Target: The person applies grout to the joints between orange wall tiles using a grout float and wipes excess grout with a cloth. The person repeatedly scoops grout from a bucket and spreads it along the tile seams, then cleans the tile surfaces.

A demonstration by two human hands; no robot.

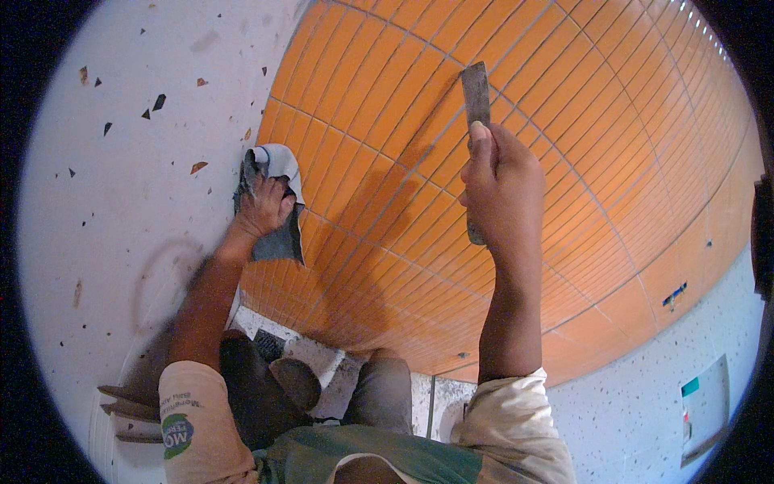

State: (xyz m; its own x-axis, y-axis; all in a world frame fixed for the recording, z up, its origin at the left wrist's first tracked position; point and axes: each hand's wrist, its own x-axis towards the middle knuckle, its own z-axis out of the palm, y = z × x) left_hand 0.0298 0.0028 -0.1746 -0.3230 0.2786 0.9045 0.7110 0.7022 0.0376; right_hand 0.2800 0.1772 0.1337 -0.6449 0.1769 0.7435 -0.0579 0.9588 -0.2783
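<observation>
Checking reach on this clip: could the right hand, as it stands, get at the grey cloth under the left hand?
Probably yes. The right hand grips a flat metal scraper against the orange tiled wall, and only bare tile lies between it and the grey cloth. The left hand presses that cloth, and the scraper fills the right hand's grip.

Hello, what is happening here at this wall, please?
A person stands close to a wall of narrow orange tiles. The left hand presses a grey and white cloth against the tiles, at the edge where they meet a white speckled wall. The right hand grips a flat metal scraper, blade pointing up along the tiles. Some wooden sticks show at the lower left.
</observation>
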